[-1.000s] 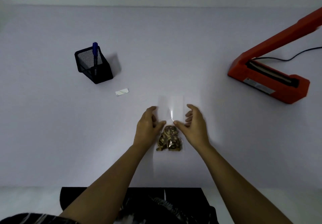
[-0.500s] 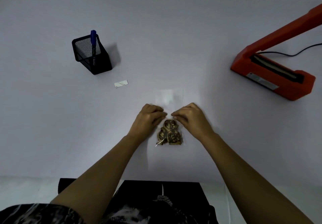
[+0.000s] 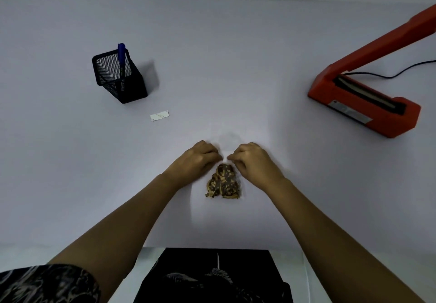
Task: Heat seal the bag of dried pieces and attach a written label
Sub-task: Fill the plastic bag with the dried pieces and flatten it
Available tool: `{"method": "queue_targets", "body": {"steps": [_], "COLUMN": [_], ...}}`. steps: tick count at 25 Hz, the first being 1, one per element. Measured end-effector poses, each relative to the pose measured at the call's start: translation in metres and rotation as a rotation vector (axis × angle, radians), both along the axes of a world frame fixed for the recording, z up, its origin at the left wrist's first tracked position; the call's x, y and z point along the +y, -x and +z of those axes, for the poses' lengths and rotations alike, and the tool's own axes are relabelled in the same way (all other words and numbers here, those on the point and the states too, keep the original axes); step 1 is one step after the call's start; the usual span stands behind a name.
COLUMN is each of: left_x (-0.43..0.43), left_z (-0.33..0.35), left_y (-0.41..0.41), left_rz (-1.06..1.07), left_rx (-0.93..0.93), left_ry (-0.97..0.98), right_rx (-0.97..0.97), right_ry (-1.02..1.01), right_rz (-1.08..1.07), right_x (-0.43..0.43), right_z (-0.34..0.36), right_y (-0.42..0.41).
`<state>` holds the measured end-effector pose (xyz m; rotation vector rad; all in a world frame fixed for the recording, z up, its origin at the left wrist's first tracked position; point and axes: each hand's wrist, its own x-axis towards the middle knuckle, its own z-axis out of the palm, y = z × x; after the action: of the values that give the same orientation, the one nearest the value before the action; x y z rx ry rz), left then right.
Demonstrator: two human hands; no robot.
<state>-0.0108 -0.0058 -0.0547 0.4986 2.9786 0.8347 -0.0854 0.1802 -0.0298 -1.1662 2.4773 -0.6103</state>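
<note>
Pinching the bag (image 3: 224, 182) with both curled hands, left (image 3: 200, 158) and right (image 3: 253, 161), I risked trapped air wrinkling its mouth before the sealer (image 3: 363, 104) at two o'clock.

Table (image 3: 70, 161) pale lilac-white, plain. Pen holder (image 3: 119, 77) black mesh; pen (image 3: 121, 55) blue. Heat sealer (image 3: 363, 99) orange-red, black sealing strip, silver plate on side; cable (image 3: 396, 72) black. Label (image 3: 160, 115) white, faint tan marks. Bag (image 3: 227, 135) clear; dried pieces (image 3: 224, 182) mottled brown and tan. Sleeve (image 3: 47, 283) dark with grey swirl pattern.
</note>
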Motion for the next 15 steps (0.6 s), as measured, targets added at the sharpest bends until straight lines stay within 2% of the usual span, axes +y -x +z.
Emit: {"method": "queue_targets", "body": {"steps": [3,7,15], "left_x": [-0.001,-0.002,-0.012], "left_z": [0.008,0.008,0.002], "left_y": [0.008,0.011,0.019], "left_rz": [0.063,0.123,0.105], "left_rx": [-0.124,-0.180,-0.217], "left_ry": [-0.079,-0.114,-0.006], "right_rx": [-0.037,-0.135,-0.140], "right_ry": [-0.046,0.012,0.013], "right_rz": [-0.100,-0.181,-0.136], "right_x": [-0.007,-0.004,0.000], "right_z": [-0.001,-0.001,-0.003], "right_y": [0.002,0.004,0.011]}}
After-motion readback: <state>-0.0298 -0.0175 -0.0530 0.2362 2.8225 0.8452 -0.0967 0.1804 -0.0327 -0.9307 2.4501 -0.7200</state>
